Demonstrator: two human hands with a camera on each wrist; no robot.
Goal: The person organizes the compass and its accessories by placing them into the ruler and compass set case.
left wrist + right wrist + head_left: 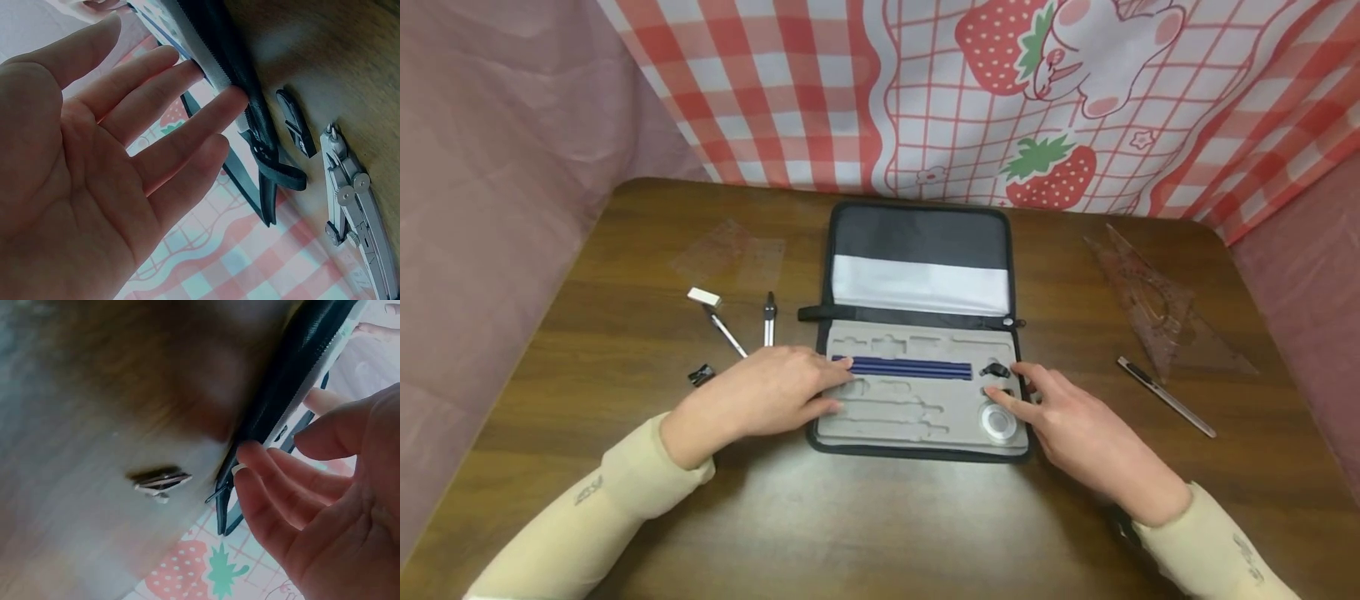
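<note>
The left grip (767, 392), a bare hand, lies with its fingers extended and a little spread, clasping nothing, the fingertips at the left side of a grey tray (962, 408) where the ends of some dark blue pencils (917, 368) lie. The right grip (1078, 425) is likewise loose, its fingers gently bent and apart at the tray's right edge, one tip near a small black piece (996, 370) and a clear round disc (997, 422). The tray fills the near half of a black zip case (917, 233), which lies open at the middle of the counter (880, 517), its lid folded back toward the far edge. The counter is brown wood with a streaked grain, rounded far corners and a pale sheen in front of the case. Left of the case it carries a compass (769, 317), a slim pen (727, 333), a white eraser (703, 297) and, farther back, faint clear drawing plates (760, 262); to the right, clear set squares (1150, 308) overlap beside a slender knife (1165, 396). Behind the counter hangs a red-and-white cloth (760, 83), checked along its sides and printed with strawberries and a white animal figure in the middle. Dull pink fabric (497, 125) falls in soft folds at the left, and more of it closes off the right.
</note>
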